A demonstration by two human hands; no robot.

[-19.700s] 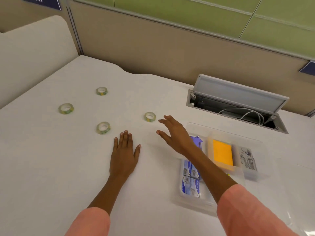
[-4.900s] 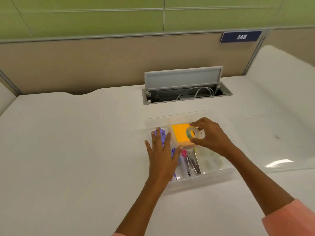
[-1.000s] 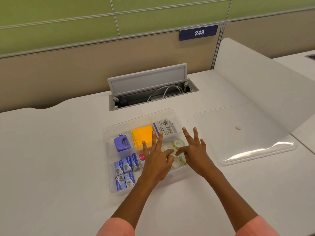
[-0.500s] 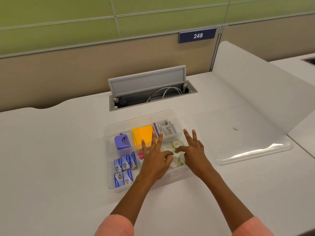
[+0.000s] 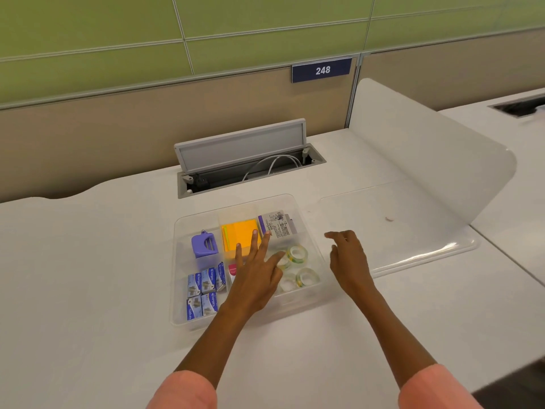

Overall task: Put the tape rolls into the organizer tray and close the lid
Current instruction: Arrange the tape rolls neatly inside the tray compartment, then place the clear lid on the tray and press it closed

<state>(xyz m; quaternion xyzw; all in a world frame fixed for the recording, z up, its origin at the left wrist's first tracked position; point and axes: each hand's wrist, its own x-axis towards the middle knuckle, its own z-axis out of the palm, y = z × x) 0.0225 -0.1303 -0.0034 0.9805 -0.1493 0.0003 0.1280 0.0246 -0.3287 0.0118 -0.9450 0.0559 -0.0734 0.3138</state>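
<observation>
Nearby, lid lies right of tray, behind right hand.

Single head-worn view, steeply down and forward over the desk, close above the hands.

tape rolls: clear, in organizer tray right compartment | lid: off, right of tray

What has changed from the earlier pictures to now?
The tape rolls have gone from the desk into the organizer tray. The right hand let go of a roll and moved off the tray toward the lid. The left hand remains over the tray; the lid remains off.
</observation>
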